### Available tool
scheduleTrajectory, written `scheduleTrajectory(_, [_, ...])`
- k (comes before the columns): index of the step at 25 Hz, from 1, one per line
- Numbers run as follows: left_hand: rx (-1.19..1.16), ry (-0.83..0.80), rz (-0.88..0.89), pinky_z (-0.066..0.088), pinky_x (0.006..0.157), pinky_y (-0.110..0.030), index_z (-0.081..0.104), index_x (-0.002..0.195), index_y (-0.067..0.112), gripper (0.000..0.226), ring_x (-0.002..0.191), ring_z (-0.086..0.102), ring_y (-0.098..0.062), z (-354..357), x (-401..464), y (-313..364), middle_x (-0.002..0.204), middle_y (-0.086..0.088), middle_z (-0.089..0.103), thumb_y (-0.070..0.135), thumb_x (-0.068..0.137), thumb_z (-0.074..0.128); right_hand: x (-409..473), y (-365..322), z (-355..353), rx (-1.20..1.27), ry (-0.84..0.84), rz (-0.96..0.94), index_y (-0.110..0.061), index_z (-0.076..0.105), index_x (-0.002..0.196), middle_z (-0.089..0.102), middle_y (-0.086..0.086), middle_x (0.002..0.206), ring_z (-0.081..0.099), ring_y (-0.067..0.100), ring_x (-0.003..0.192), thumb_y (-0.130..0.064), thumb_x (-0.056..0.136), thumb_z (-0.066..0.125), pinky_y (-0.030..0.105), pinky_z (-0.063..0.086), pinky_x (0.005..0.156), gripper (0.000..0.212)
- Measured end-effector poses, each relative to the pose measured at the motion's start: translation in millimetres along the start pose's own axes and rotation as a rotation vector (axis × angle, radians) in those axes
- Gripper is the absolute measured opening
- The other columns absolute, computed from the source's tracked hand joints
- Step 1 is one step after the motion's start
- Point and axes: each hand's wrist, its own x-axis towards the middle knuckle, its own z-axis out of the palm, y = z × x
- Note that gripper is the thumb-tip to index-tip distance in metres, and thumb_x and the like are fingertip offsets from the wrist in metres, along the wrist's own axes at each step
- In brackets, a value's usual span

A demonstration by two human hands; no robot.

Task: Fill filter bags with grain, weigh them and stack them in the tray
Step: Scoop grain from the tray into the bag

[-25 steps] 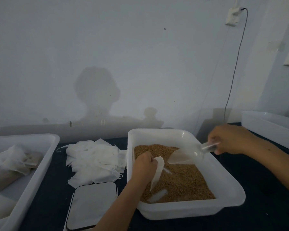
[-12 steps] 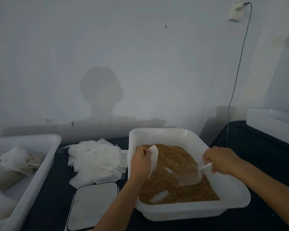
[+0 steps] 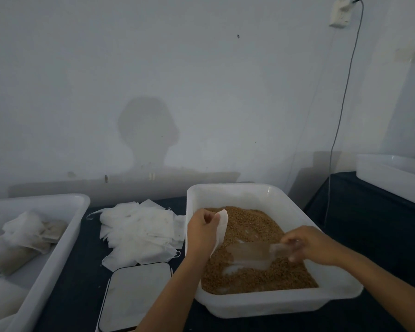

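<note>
A white plastic tub in the middle holds brown grain. My left hand pinches an empty white filter bag above the grain at the tub's left side. My right hand grips the handle of a clear plastic scoop, whose bowl lies low in the grain. A loose pile of empty filter bags sits left of the tub. The scale with its pale platform lies in front of that pile. The white tray at the far left holds several filled bags.
Everything stands on a dark table against a pale wall. Another white tub sits at the far right. A thin cable hangs from a wall socket down behind the table.
My right hand brought the scoop down from above the tub into the grain and drew it toward me. My left hand lifted the bag and shifted it to the tub's left side.
</note>
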Motion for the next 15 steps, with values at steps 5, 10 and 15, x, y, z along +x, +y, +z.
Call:
scheduleTrajectory(5, [0.144, -0.024, 0.018, 0.043, 0.064, -0.017, 0.055, 0.07, 0.014, 0.021, 0.08, 0.06, -0.011, 4, 1, -4, 0.089, 0.003, 0.065, 0.02, 0.089, 0.063, -21, -4, -46, 0.086, 0.006, -0.042, -0.024, 0.072, 0.094, 0.072, -0.003, 0.094, 0.065, 0.007, 0.092, -0.011, 0.078, 0.075, 0.029, 0.051, 0.09, 0.021])
scheduleTrajectory(10, [0.199, -0.08, 0.033, 0.04, 0.063, -0.018, 0.05, 0.07, 0.018, 0.024, 0.076, 0.055, -0.011, 4, -1, -3, 0.091, 0.001, 0.063, 0.019, 0.091, 0.061, -25, -21, -79, -0.101, 0.105, -0.007, -0.034, 0.068, 0.095, 0.068, -0.011, 0.096, 0.062, 0.004, 0.091, -0.02, 0.077, 0.077, 0.025, 0.048, 0.085, 0.024])
scheduleTrajectory(15, [0.218, -0.141, 0.054, 0.034, 0.053, -0.01, 0.047, 0.062, 0.017, 0.032, 0.061, 0.05, 0.001, 3, -4, -1, 0.076, 0.007, 0.059, 0.018, 0.091, 0.061, -14, -51, -80, -0.482, 0.224, 0.026, -0.033, 0.063, 0.114, 0.063, -0.013, 0.111, 0.055, 0.005, 0.097, -0.03, 0.084, 0.07, 0.024, 0.04, 0.073, 0.031])
